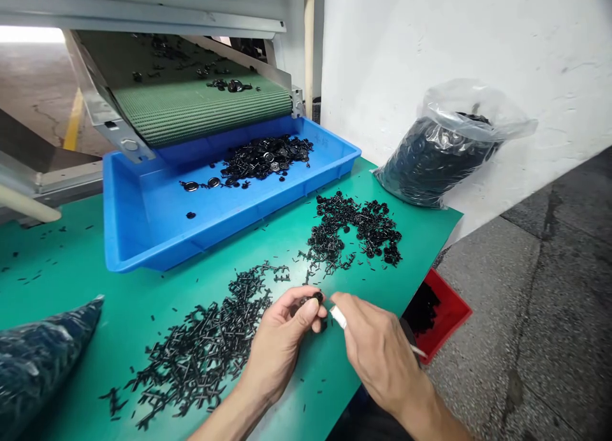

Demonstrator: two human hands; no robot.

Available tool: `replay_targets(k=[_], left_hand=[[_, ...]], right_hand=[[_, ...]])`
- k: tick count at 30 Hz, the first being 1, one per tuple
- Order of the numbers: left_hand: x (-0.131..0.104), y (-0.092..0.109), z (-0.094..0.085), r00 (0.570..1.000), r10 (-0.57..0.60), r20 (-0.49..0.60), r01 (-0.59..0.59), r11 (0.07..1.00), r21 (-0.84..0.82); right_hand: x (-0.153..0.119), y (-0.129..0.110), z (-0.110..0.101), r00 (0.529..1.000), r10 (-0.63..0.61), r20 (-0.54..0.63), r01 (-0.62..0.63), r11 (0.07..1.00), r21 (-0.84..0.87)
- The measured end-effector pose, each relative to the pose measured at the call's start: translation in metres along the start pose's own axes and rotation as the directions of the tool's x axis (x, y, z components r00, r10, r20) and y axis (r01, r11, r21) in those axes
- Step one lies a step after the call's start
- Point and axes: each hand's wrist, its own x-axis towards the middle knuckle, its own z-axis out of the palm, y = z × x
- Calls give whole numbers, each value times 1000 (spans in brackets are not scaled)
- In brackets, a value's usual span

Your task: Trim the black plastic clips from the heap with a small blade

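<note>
My left hand [285, 339] is closed, with a small round black plastic part [317, 297] pinched between thumb and fingers. Close beside it, my right hand [375, 345] has its fingers curled together. Something white [339, 317] shows at those fingers; whether it is a held tool or a wrapping on a finger, I cannot tell. Left of my hands spreads a heap of thin branching black plastic runners [210, 339]. Beyond them lies a pile of small round black parts [335, 231] on the green tabletop [329, 390].
A blue tray [191, 246] holding black moulded parts [268, 157] stands under the end of a green conveyor belt [205, 113]. One filled plastic bag [435, 154] leans on the white wall; another bag [43, 358] lies at left. Below the table's right edge is a red bin [452, 313].
</note>
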Motion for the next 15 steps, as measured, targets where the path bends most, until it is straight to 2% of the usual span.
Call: replay_targets(k=[7, 15], left_hand=[[2, -2, -1, 1000, 7, -11, -7, 1000, 27], [1, -5, -4, 994, 81, -69, -65, 977, 203]], right_hand=[[0, -4, 7, 998, -26, -56, 22, 997, -69], [-2, -13, 16, 996, -13, -92, -6, 980, -199]])
